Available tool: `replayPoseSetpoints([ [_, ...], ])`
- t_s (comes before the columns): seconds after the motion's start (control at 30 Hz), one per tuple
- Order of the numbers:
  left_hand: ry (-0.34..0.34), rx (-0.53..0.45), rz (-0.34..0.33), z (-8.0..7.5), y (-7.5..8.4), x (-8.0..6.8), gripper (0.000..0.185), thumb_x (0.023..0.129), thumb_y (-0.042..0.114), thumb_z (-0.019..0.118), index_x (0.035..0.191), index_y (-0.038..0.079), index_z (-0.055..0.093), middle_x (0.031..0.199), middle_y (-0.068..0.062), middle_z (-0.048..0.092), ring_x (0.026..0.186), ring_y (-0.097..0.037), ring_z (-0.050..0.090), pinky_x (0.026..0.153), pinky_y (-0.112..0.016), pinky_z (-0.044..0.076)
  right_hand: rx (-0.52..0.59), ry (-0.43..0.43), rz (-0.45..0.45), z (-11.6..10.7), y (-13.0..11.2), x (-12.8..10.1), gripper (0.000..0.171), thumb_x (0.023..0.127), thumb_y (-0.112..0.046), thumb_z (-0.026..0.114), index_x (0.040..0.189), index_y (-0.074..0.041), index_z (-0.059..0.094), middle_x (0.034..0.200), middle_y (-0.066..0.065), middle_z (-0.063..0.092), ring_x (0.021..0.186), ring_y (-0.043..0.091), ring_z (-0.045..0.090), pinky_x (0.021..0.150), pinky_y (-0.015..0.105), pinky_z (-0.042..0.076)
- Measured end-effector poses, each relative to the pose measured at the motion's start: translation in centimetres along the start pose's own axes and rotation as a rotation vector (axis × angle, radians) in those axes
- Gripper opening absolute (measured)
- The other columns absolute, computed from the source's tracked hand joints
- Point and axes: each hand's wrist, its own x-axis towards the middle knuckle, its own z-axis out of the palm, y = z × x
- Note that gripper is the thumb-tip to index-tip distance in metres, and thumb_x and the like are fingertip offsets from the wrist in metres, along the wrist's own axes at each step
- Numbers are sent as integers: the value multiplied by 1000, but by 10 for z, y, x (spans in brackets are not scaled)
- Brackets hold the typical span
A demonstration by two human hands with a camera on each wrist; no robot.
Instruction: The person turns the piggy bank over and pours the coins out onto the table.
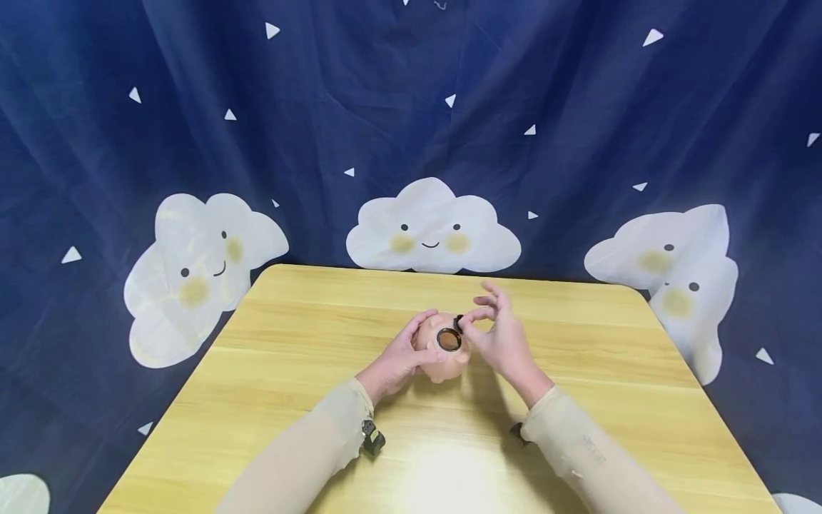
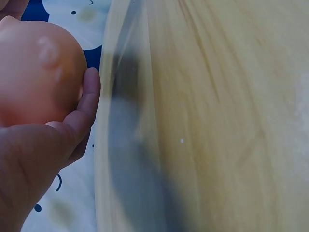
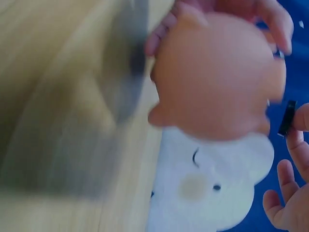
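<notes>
Left hand grasps a rounded, flesh-pink figure, fingers and thumb spread around its side; the figure is held above the tabletop, between the two hands. Right hand, on the opposite side of the figure, pinches a small black piece between thumb and forefinger, its other fingers standing loosely away. The piece lies just beside a dark-rimmed round opening in the figure, which faces up between the hands; the right wrist view shows a gap between piece and figure. Small rounded projections stand out from the figure's surface. Behind each hand, toward the wearer, follow a black wrist device and a pale sleeve. Below the grip extends a wood-grained table; beyond it hangs a dark blue curtain printed with white triangles and smiling clouds
</notes>
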Motion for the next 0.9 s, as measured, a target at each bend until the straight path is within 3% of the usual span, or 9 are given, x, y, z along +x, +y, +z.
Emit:
replayPoseSetpoints([
  [0.13, 5, -17, -5, -2, 0, -3, 95, 88, 2, 74, 168, 26, 29, 167, -9, 39, 148, -45, 47, 97, -35, 62, -42, 74, 107, -23, 23, 10, 87, 87, -1, 77, 162, 1, 32, 96, 23, 80, 133, 36, 66, 107, 40, 55],
  [0.27, 5, -12, -7, -3, 1, -4, 95, 88, 5, 75, 169, 26, 29, 168, -9, 39, 147, -46, 48, 95, -36, 62, -178, 109, 200, -54, 63, 15, 91, 88, -5, 73, 165, 0, 25, 102, 27, 80, 134, 38, 65, 114, 49, 50],
  [0.37, 6, 0, -12, -5, 1, -6, 97, 88, 7, 76, 169, 26, 28, 168, -10, 39, 147, -46, 49, 95, -37, 62, -269, 84, 278, -77, 91, 14, 93, 90, -8, 71, 167, 3, 19, 105, 27, 80, 135, 41, 63, 117, 58, 47],
  [0.43, 8, 10, -15, -6, 1, -6, 97, 87, 7, 76, 169, 25, 28, 168, -10, 38, 145, -44, 51, 96, -37, 62, -328, 59, 321, -91, 106, 12, 94, 90, -8, 68, 167, 5, 16, 101, 24, 80, 130, 43, 64, 111, 59, 50],
  [0.5, 14, 13, -20, -7, 1, -7, 96, 87, 7, 76, 168, 27, 29, 168, -10, 38, 144, -43, 52, 96, -38, 62, -391, 32, 348, -101, 119, 9, 93, 89, -8, 65, 166, 8, 15, 93, 21, 79, 116, 44, 68, 99, 57, 55],
  [0.63, 18, 5, -16, -9, 2, -7, 96, 87, 7, 76, 168, 26, 29, 168, -9, 37, 144, -43, 52, 97, -39, 62, -481, -16, 364, -112, 138, 4, 93, 85, -8, 63, 163, 13, 17, 88, 18, 77, 92, 37, 69, 85, 52, 54],
  [0.77, 11, -10, -15, -11, 3, -7, 97, 88, 5, 75, 169, 25, 27, 169, -9, 37, 147, -46, 49, 99, -39, 62, -504, -44, 379, -115, 149, 1, 93, 85, -8, 65, 162, 15, 18, 97, 21, 79, 91, 38, 72, 99, 65, 50],
  [0.9, 4, -9, -15, -12, 3, -7, 96, 89, 5, 76, 169, 25, 27, 169, -11, 37, 143, -43, 54, 96, -40, 63, -509, -66, 404, -115, 153, 1, 94, 86, -10, 66, 162, 14, 17, 92, 16, 80, 85, 34, 71, 105, 68, 44],
])
